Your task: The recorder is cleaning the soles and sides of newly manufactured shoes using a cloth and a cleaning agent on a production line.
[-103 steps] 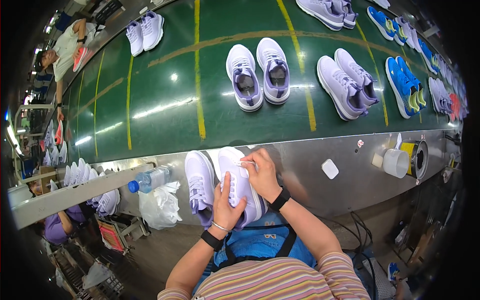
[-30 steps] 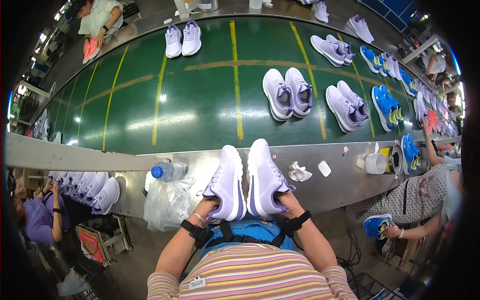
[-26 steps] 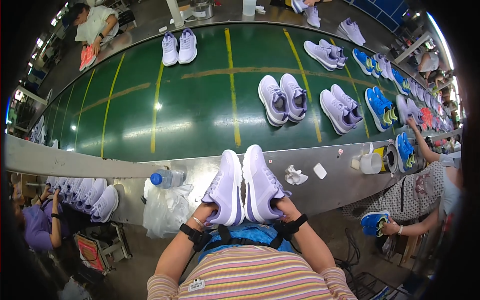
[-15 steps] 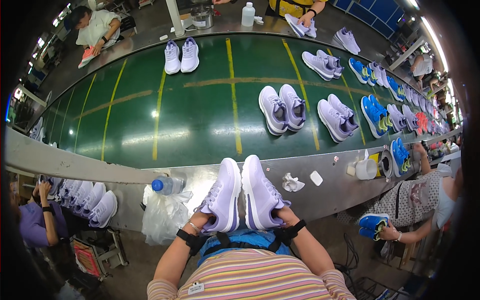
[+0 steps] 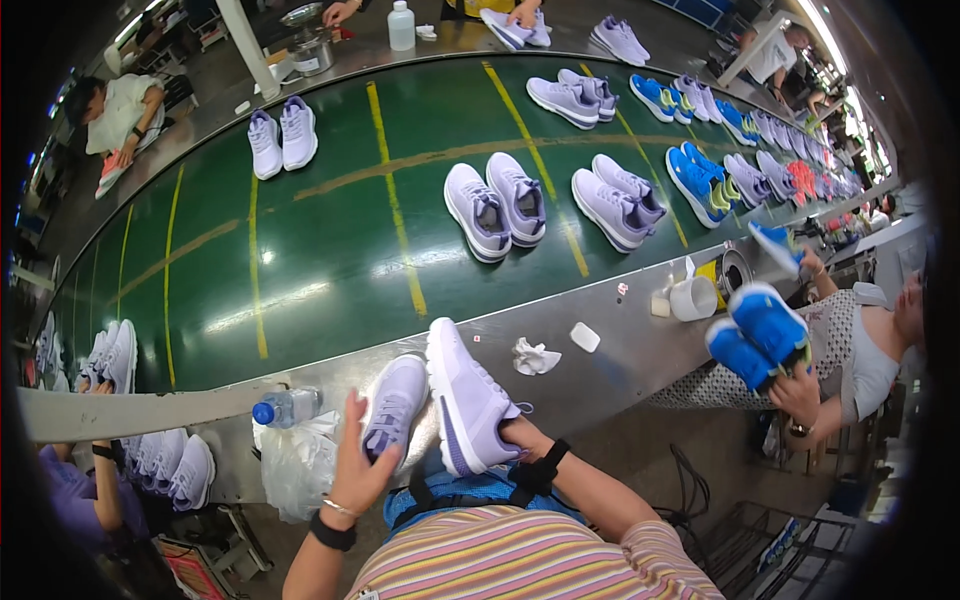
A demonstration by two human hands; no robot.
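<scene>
My right hand grips a pale lilac sneaker at its heel opening, its fingers partly hidden inside. This sneaker tilts up, toe away from me, showing its white sole edge and purple heel side. Just left of it, the matching sneaker lies on the metal bench edge with its laces upward. Beside that shoe my left hand is open, thumb and fingers spread near its heel and outer side. Whether the fingertips touch the shoe, I cannot tell.
A green belt with yellow lines carries several pairs of lilac and blue sneakers. On the bench are a blue-capped bottle, a plastic bag, crumpled tissue and a white cup. At right, a co-worker holds blue sneakers.
My left hand has come off its sneaker's heel and spread open; that shoe now lies laces up. My right hand's sneaker has turned sideways. The view has shifted right; the co-worker's blue shoes are raised.
</scene>
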